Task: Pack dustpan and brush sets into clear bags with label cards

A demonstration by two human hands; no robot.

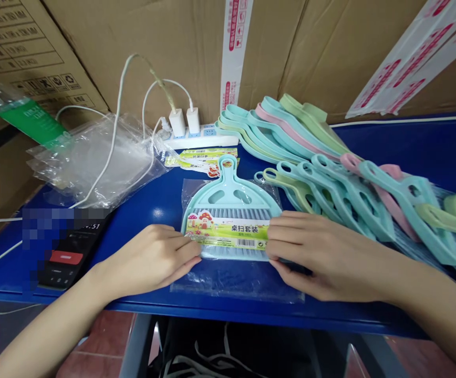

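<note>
A light-blue dustpan [230, 186] with a small brush lies flat on the blue tabletop, its handle pointing away from me. A green printed label card [231, 240] runs across the bristles. Clear plastic bag [238, 281] film spreads around the set and past its near edge. My left hand [155, 257] is closed at the left edge of the dustpan, fingers curled and thumb pressed in. At the opposite edge, my right hand [314, 252] grips the set, its fingers bent over the label's end. Both fingertips are partly hidden.
Several brushes [350, 194] and stacked dustpans [287, 126] lie at the right. Label cards [204, 160] rest behind the set. On the left are clear plastic bags [94, 157], a phone [74, 252] and a green-labelled bottle [27, 115]. A power strip [208, 139] with cables stands against cardboard boxes [165, 31].
</note>
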